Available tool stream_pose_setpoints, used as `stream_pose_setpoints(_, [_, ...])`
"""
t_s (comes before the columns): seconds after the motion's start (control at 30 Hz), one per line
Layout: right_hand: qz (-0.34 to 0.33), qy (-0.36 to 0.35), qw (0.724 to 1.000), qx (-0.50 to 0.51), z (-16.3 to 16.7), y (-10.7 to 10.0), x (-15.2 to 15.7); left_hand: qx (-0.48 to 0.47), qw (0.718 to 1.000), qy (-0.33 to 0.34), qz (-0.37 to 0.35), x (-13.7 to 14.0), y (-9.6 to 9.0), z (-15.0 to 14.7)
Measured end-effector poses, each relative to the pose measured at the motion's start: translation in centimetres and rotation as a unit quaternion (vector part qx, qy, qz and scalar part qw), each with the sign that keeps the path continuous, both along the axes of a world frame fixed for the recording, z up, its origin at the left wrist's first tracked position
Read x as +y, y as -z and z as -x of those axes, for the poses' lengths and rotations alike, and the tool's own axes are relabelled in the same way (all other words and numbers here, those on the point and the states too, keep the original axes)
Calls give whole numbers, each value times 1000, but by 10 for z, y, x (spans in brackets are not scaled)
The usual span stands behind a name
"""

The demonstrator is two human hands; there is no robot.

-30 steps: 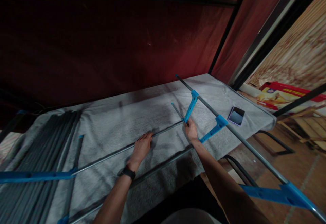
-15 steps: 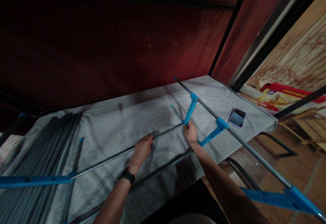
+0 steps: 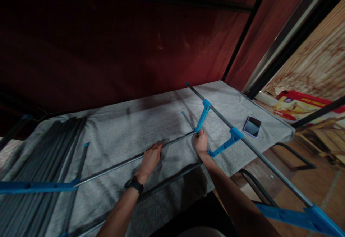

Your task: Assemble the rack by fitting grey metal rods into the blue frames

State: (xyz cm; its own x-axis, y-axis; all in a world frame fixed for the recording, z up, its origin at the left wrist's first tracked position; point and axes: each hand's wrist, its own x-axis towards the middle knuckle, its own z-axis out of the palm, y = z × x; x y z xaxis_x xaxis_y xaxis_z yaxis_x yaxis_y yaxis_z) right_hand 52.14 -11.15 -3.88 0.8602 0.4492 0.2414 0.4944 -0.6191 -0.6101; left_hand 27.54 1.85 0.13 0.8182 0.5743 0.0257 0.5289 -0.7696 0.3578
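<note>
Only the view has shifted slightly since half a second ago; both hands appear to keep their places on a metal tube (image 3: pixel 115 167), which lies on a gray blanket (image 3: pixel 148 118), left of the phone (image 3: pixel 252 126). A worker's left hand (image 3: pixel 151 156), well left of the phone, closes over the tube; the thumb is hidden. Nearer the phone, the right hand (image 3: pixel 201 142), fingers curled narrow, grips a blue bracket (image 3: pixel 202 117) where it meets the tube. Dark tubes (image 3: pixel 40 165) lie far left of the phone.
</note>
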Motion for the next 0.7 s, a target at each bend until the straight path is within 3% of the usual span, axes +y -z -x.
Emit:
stream_pose_setpoints(0.2, [16,1,1000,1,-2,-3,0,9,1000,7,-18,0,0,-3])
stream_pose_setpoints(0.4, [28,-71,997,13,-6,-23,-14,4,1000,19,-21,-13,-20,6])
stream_pose_setpoints(0.47, [37,-119,992,22,-15,-22,-22,-8,999,-6,-45,-19,-25,24])
stream_pose_setpoints(0.57, [89,-172,981,18,-37,-7,-30,-12,992,-104,-73,-26,-27,68])
stream_pose_setpoints(0.7, [142,-183,973,-20,-57,16,-38,2,972,-208,-107,-29,-21,140])
